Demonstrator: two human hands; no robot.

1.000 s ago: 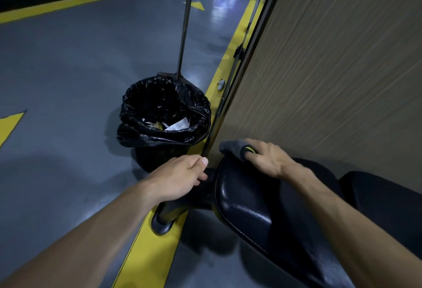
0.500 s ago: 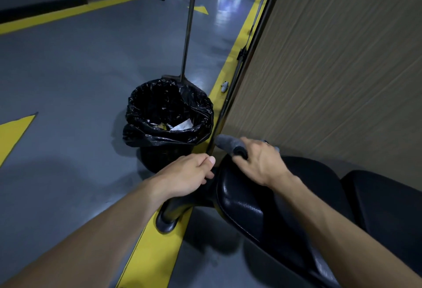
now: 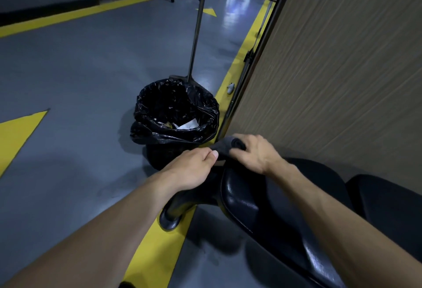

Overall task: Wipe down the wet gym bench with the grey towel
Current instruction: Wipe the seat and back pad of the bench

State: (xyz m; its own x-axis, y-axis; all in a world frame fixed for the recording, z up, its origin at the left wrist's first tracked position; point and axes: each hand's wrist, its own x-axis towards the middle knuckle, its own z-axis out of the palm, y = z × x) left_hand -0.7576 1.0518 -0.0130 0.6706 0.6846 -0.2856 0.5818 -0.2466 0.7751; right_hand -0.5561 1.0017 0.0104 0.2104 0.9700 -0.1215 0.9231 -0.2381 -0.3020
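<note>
The black padded gym bench (image 3: 246, 198) runs from the lower right up to the middle of the view, its glossy end pad facing me. My right hand (image 3: 255, 152) presses the bunched grey towel (image 3: 225, 144) onto the far end of that pad, fingers curled over it. My left hand (image 3: 194, 168) sits just left of the pad's end, fingers closed, its thumb tip touching the towel's near edge. Whether it pinches the towel or rests on the black bench frame (image 3: 180, 205) below it, I cannot tell.
A bin lined with a black bag (image 3: 175, 114) stands on the grey floor just beyond the bench end. A long-handled tool (image 3: 195, 36) rises behind it. A wood-grain wall panel (image 3: 338, 70) closes off the right side. A yellow floor stripe (image 3: 159, 237) passes under the bench.
My right hand has slid the towel leftward along the end of the pad. My left hand has moved up and right until it meets the towel.
</note>
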